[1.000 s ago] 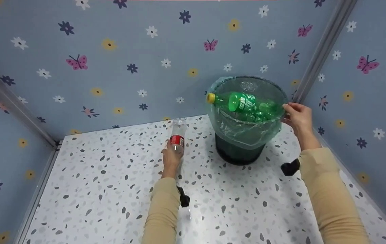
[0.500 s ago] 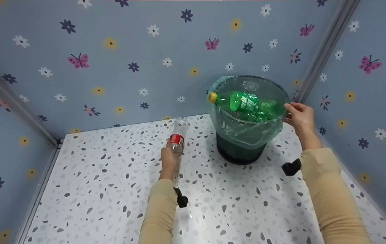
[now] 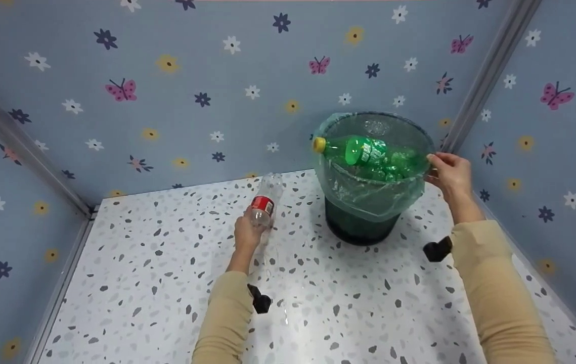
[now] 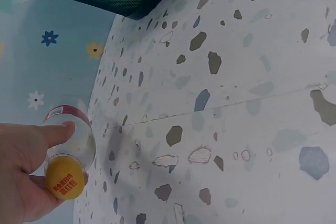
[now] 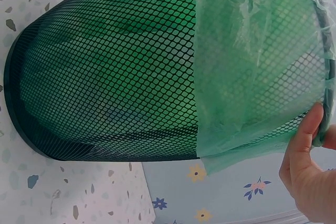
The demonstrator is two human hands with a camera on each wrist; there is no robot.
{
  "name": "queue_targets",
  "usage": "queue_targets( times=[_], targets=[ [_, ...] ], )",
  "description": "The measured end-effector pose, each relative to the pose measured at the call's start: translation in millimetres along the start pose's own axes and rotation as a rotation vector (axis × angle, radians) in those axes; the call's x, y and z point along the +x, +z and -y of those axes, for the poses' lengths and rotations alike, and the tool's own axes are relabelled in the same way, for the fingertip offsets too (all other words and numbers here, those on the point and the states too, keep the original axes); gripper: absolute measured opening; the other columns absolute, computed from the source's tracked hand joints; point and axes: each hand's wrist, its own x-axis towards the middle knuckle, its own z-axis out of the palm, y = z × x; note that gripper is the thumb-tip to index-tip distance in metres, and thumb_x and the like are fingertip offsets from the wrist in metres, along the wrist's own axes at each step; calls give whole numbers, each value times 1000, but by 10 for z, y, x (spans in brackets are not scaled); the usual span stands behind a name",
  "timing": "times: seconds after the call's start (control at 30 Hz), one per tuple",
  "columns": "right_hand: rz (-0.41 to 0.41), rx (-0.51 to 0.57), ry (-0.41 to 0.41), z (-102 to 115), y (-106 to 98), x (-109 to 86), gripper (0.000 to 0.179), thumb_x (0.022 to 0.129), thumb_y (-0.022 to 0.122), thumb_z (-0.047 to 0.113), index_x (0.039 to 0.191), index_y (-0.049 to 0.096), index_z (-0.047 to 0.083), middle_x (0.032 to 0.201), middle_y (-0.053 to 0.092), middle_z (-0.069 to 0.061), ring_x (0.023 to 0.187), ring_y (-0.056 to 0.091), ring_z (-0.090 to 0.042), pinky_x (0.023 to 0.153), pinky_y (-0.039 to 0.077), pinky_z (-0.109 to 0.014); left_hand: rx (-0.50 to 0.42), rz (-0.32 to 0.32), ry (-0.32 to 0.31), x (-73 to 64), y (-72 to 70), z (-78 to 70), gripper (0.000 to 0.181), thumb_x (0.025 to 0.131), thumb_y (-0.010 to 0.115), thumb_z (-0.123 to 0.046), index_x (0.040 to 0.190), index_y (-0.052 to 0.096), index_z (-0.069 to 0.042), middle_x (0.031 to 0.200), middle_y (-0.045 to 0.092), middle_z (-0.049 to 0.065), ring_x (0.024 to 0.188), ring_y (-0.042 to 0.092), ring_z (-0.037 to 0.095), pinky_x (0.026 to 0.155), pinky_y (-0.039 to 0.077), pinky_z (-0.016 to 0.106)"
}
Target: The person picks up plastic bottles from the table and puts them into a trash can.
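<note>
My left hand (image 3: 248,233) grips a clear plastic bottle (image 3: 262,206) with a red label. In the left wrist view its yellow cap (image 4: 64,177) shows between thumb and fingers, near the palm. Whether the bottle touches the speckled surface, I cannot tell. My right hand (image 3: 453,178) pinches the right rim of a dark mesh bin (image 3: 361,230), thumb outside over the green liner bag (image 5: 247,93) in the right wrist view; its other fingertips are hidden behind the rim. Green plastic bottles fill the bin, and a yellow-capped green bottle (image 3: 368,150) lies across the top, its neck over the left rim.
The bin stands on a white speckled surface (image 3: 156,263), near the back right corner. Flowered blue walls (image 3: 191,116) close off the back, left and right sides. Grey metal strips (image 3: 490,65) run along the wall corners.
My left hand has shifted slightly left with the clear bottle, which tilts a little more. My right hand keeps its hold on the bin's rim. The head view has turned slightly left.
</note>
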Motion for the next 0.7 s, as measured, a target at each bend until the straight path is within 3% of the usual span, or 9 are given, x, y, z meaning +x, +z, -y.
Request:
queue_targets(
  times=[0.43, 0.5, 0.7],
  targets=[
    [35, 102, 11, 22, -22, -24, 41, 88, 54, 18, 122, 42, -2, 94, 47, -4, 66, 53, -10, 57, 49, -18, -62, 55, 46, -21, -363, -260, 65, 78, 65, -4, 134, 34, 1, 128, 43, 20, 118, 39, 31, 99, 28, 41],
    [36, 116, 13, 20, -22, -19, 40, 88, 54, 18, 121, 43, -3, 94, 47, -5, 66, 54, -11, 57, 49, -19, -55, 57, 65, -24, -424, -323, 66, 78, 66, -4, 135, 33, 0, 127, 44, 20, 116, 41, 31, 97, 31, 41],
    [16, 20, 8, 13, -5, -6, 42, 89, 52, 21, 123, 42, -1, 99, 46, -5, 70, 55, -10, 62, 49, -18, -52, 22, 142, -39, -594, -545, 67, 76, 68, -5, 134, 36, -2, 123, 46, 21, 100, 50, 32, 83, 42, 39]
  ],
)
